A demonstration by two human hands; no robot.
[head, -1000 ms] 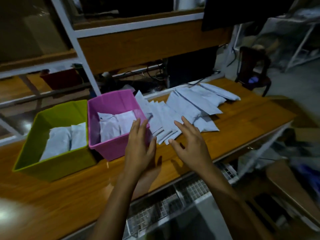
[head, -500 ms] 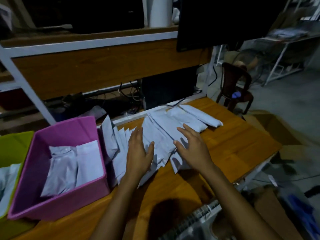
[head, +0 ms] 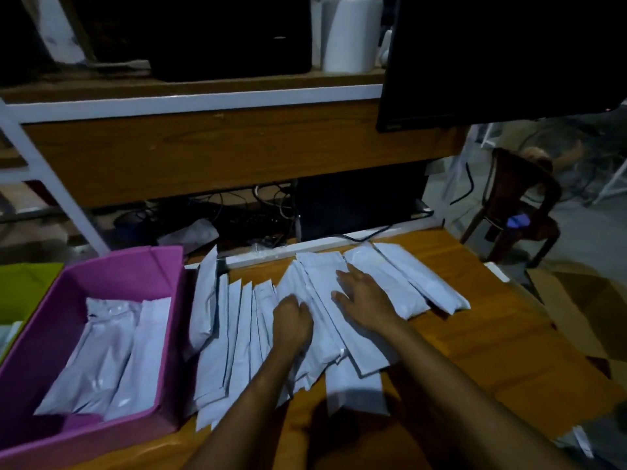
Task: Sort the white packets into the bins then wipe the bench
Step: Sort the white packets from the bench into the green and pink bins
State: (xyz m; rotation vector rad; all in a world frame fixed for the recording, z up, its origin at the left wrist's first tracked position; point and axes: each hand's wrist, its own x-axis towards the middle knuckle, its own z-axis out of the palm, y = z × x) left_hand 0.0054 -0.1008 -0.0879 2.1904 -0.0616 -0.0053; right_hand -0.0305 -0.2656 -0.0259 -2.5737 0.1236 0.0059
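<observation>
Picking from packets point(head: 234, 334) fanned on bench point(head: 492, 351) | right hand point(head: 368, 301) spread flat on those beneath it, likely pinning them | left hand point(head: 292, 319) curled into the fan beside it, pinch unclear | pink bin point(head: 118, 276) just left, part filled, likely set close for short drops

- white packets point(head: 400, 283), plain
- pink bin point(head: 163, 266)
- green bin point(head: 27, 286)
- brown bench point(head: 492, 351) with wavy wood lines
- dark red-brown chair point(head: 522, 198)
- white roll point(head: 349, 35)
</observation>
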